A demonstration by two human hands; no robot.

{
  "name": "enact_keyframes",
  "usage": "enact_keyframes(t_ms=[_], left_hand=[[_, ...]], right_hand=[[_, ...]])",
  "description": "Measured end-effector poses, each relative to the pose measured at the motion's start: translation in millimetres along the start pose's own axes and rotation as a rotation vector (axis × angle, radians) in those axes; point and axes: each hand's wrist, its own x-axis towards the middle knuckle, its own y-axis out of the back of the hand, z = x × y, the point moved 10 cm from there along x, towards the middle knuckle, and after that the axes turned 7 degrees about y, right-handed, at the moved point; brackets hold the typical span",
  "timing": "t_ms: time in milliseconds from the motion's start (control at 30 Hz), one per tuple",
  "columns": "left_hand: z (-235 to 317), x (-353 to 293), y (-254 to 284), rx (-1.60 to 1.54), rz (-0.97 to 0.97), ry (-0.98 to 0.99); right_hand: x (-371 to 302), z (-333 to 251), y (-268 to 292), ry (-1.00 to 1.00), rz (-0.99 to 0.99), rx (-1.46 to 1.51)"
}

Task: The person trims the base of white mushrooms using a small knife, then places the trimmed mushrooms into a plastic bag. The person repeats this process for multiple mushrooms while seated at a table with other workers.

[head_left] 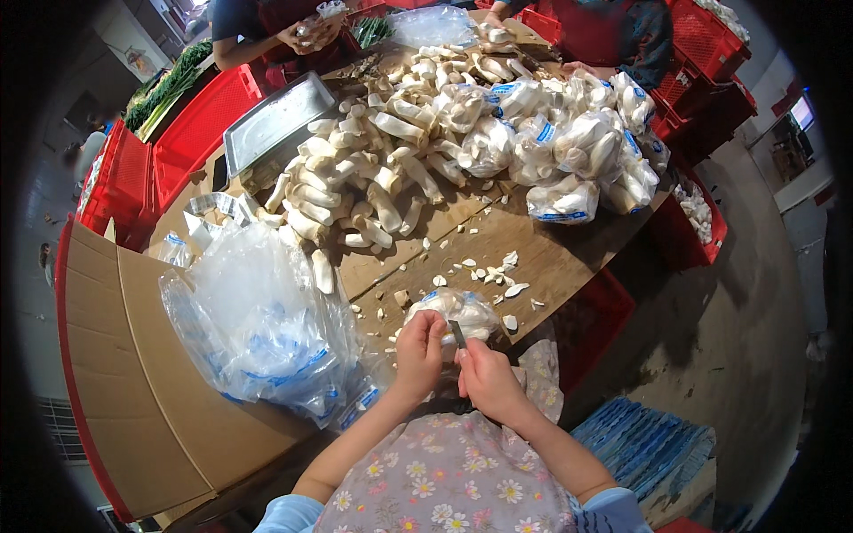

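I see a wooden table (569, 258) heaped with pale oblong mushrooms (382, 178), and at its near edge a clear plastic bag of mushrooms (462, 311), long axis running left-right. My left hand (419, 351) grips the crinkly bag, fingers curled on its near side. My right hand (484, 377) pinches a small dark blade (458, 334), tip pointing up-left toward the bag.
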Motion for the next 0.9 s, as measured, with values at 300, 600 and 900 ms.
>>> enact_keyframes(t_ms=[300, 600, 900], left_hand=[[32.5, -10.9, 12.2, 0.198, 0.195, -0.223], [44.7, -11.7, 14.9, 0.220, 0.228, -0.262], [61.4, -11.6, 11.9, 0.355, 0.223, -0.521]], right_hand=[[1.0, 4.7, -8.0, 0.063, 0.006, -0.096], [11.2, 6.2, -12.5, 0.091, -0.012, -0.010], [16.8, 13.6, -18.2, 0.058, -0.043, 0.122]])
